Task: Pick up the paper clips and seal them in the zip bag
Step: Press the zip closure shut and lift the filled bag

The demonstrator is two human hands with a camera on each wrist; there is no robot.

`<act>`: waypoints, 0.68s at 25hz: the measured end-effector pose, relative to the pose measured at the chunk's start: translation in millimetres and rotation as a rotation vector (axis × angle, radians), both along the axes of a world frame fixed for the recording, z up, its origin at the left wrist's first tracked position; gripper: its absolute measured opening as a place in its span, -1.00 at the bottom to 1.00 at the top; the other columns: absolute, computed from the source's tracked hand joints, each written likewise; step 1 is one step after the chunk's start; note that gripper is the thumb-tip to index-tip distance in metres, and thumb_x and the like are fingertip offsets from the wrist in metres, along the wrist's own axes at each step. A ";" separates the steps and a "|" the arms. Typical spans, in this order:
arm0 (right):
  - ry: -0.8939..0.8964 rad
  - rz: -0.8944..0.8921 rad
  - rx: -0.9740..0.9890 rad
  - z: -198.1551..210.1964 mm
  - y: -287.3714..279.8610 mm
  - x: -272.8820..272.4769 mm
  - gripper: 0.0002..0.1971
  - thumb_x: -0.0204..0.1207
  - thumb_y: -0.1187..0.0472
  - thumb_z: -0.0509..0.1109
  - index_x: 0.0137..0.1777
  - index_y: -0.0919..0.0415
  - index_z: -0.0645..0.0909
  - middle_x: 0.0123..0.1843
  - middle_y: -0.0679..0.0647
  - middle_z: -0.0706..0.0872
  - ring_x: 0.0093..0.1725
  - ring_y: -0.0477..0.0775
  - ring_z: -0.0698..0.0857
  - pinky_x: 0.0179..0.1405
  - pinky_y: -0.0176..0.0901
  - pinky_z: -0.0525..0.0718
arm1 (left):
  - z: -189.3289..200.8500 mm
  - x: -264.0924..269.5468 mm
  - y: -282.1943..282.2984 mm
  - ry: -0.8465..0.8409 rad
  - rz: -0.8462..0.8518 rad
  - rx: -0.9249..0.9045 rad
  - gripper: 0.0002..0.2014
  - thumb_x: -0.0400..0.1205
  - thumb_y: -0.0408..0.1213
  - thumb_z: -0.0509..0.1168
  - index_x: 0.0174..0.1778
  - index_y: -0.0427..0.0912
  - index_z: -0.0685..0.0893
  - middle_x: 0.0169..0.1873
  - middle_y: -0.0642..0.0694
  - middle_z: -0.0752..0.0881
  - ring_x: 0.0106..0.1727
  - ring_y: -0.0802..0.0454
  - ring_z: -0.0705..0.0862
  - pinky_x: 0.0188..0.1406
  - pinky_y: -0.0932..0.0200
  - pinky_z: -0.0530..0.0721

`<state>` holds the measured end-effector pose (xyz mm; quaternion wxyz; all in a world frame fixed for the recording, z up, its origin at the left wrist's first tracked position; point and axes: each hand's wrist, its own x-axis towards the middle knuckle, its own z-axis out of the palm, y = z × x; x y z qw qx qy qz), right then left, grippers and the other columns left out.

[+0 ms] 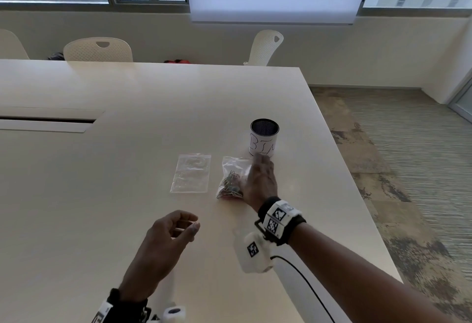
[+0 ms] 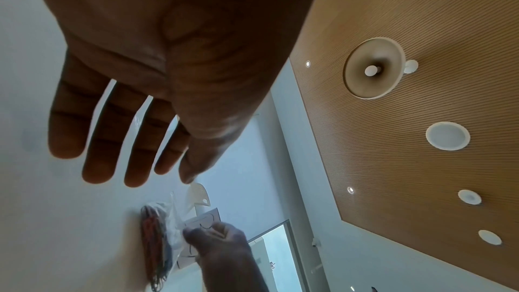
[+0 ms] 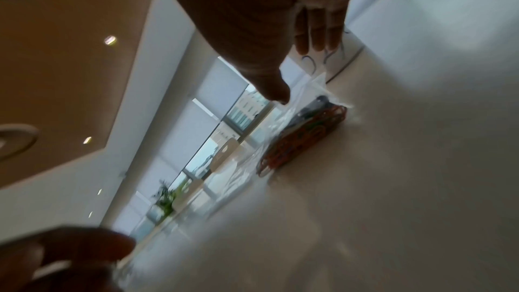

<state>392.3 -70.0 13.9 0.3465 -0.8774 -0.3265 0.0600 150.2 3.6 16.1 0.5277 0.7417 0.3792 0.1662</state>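
A clear zip bag (image 1: 231, 182) holding several coloured paper clips lies on the table, also seen in the left wrist view (image 2: 157, 241) and in the right wrist view (image 3: 303, 137). An empty clear zip bag (image 1: 191, 173) lies flat to its left. My right hand (image 1: 260, 169) hovers over the right edge of the clip bag with fingers (image 3: 314, 32) straight and pointing toward the cup, gripping nothing. My left hand (image 1: 190, 225) floats nearer to me above the table, fingers (image 2: 126, 152) relaxed and empty.
A black mesh cup with a white paper label reading "BIN" (image 1: 264, 137) stands just beyond the clip bag. The table's right edge (image 1: 357, 195) runs close by. A cable slot (image 1: 48, 119) is at the far left. Chairs stand behind the table.
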 end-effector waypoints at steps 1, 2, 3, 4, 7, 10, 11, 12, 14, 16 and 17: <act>-0.096 0.072 0.012 2.2 -0.1 -8.3 -0.30 0.60 0.19 0.53 0.66 0.33 0.31 0.57 0.27 0.50 0.59 0.27 0.46 0.67 -0.03 0.38 | -0.5 -2.8 0.1 0.010 0.001 0.008 -0.94 0.70 -0.19 0.50 0.04 0.08 0.84 -0.12 0.12 0.91 -0.12 0.09 0.89 0.04 -0.01 0.84; -0.136 0.163 -0.005 0.1 3.0 -15.4 -0.35 0.67 0.21 0.42 0.70 0.33 0.29 0.65 0.29 0.45 0.68 0.26 0.40 0.72 -0.09 0.27 | -0.2 -4.9 -0.5 0.019 0.000 0.010 -0.94 0.70 -0.19 0.50 0.04 0.08 0.84 -0.12 0.13 0.91 -0.13 0.10 0.89 0.04 0.00 0.84; -0.125 0.247 -0.069 -3.1 6.9 -22.0 -0.37 0.73 0.21 0.30 0.75 0.34 0.21 0.75 0.31 0.34 0.77 0.26 0.27 0.78 -0.10 0.11 | 0.0 -6.5 -1.7 0.027 -0.005 0.008 -0.93 0.70 -0.19 0.50 0.04 0.08 0.84 -0.11 0.14 0.91 -0.13 0.10 0.89 0.03 0.02 0.83; -0.095 0.306 -0.151 -7.7 11.8 -26.6 -0.36 0.77 0.20 0.18 0.79 0.34 0.10 0.83 0.31 0.17 0.84 0.24 0.11 0.82 -0.06 -0.03 | -0.2 -7.2 -3.6 0.034 -0.015 0.008 -0.93 0.70 -0.19 0.51 0.04 0.09 0.84 -0.10 0.14 0.91 -0.14 0.11 0.89 0.01 0.04 0.82; -0.038 0.336 -0.370 -22.6 22.5 -26.5 -0.34 0.82 0.09 -0.04 0.84 0.27 -0.14 0.88 0.25 -0.19 0.87 0.19 -0.21 0.85 0.09 -0.23 | -1.8 -8.3 -9.9 0.066 -0.065 0.044 -0.94 0.69 -0.13 0.51 0.04 0.15 0.84 -0.10 0.21 0.89 -0.07 0.17 0.88 -0.01 0.19 0.78; -0.046 0.316 -0.451 -32.0 28.6 -22.2 -0.33 0.83 0.02 -0.11 0.84 0.25 -0.20 0.87 0.21 -0.28 0.86 0.17 -0.30 0.84 0.13 -0.31 | -3.8 -10.8 -10.9 0.140 -0.085 0.141 -0.88 0.68 -0.06 0.51 0.11 0.21 0.81 0.02 0.21 0.87 0.15 0.18 0.82 0.12 0.27 0.72; -0.048 0.312 -0.458 -33.0 30.3 -20.5 -0.33 0.83 0.02 -0.12 0.84 0.25 -0.20 0.87 0.21 -0.29 0.85 0.16 -0.30 0.83 0.13 -0.31 | -4.8 -12.1 -10.3 0.174 -0.098 0.194 -0.83 0.68 -0.02 0.50 0.19 0.22 0.79 0.19 0.23 0.82 0.26 0.16 0.77 0.26 0.19 0.70; -0.048 0.312 -0.459 -32.4 31.8 -19.2 -0.33 0.83 0.02 -0.12 0.84 0.24 -0.20 0.87 0.20 -0.29 0.85 0.16 -0.31 0.83 0.13 -0.32 | -6.2 -13.1 -9.4 0.218 -0.126 0.257 -0.76 0.68 0.01 0.49 0.27 0.23 0.77 0.36 0.24 0.74 0.40 0.12 0.71 0.42 0.12 0.64; -0.053 0.312 -0.465 -30.4 35.0 -15.6 -0.34 0.83 0.02 -0.12 0.84 0.23 -0.20 0.87 0.19 -0.29 0.85 0.15 -0.31 0.83 0.13 -0.32 | -9.0 -16.4 -5.5 0.293 -0.185 0.313 -0.64 0.69 0.06 0.46 0.41 0.24 0.70 0.59 0.21 0.57 0.62 0.09 0.55 0.62 0.09 0.48; -0.059 0.320 -0.472 -29.8 37.9 -11.6 -0.34 0.83 0.01 -0.13 0.85 0.21 -0.20 0.87 0.18 -0.30 0.85 0.15 -0.31 0.83 0.13 -0.33 | -9.7 -21.8 -4.7 0.366 -0.245 0.308 -0.55 0.69 0.14 0.42 0.52 0.28 0.61 0.70 0.24 0.44 0.72 0.13 0.44 0.67 0.10 0.41; -0.061 0.327 -0.475 -30.2 38.8 -10.1 -0.35 0.83 0.01 -0.13 0.85 0.21 -0.20 0.87 0.18 -0.30 0.85 0.15 -0.31 0.83 0.13 -0.33 | -10.5 -26.4 -2.9 0.372 -0.267 0.310 -0.52 0.68 0.19 0.40 0.54 0.33 0.57 0.71 0.28 0.40 0.73 0.18 0.41 0.67 0.13 0.40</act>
